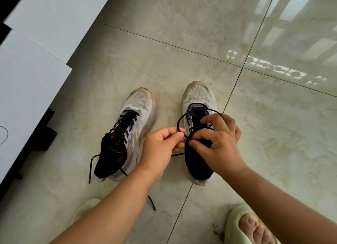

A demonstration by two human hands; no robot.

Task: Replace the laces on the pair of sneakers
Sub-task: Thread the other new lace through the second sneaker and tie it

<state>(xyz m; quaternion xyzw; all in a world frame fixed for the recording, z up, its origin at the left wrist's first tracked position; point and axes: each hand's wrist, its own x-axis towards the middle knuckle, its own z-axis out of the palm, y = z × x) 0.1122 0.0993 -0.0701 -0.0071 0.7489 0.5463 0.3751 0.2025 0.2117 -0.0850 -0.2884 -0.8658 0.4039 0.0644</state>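
Two white mesh sneakers with black collars stand side by side on the tiled floor, toes pointing away. The left sneaker [135,116] is laced with a black lace whose loose ends [91,163] trail on the floor. Over the right sneaker [197,96] a black lace [179,119] arches in a loop above the lower eyelets. My left hand [161,145] pinches this lace between thumb and forefinger just left of the shoe. My right hand [218,143] rests over the shoe's tongue and pinches the lace near an eyelet, hiding the upper eyelets.
White furniture panels [31,75] with dark feet line the left side. A pale green slipper with a foot in it [248,225] is at the bottom right, another pale slipper [85,207] at the bottom left. A black lace end [151,202] lies between my forearms.
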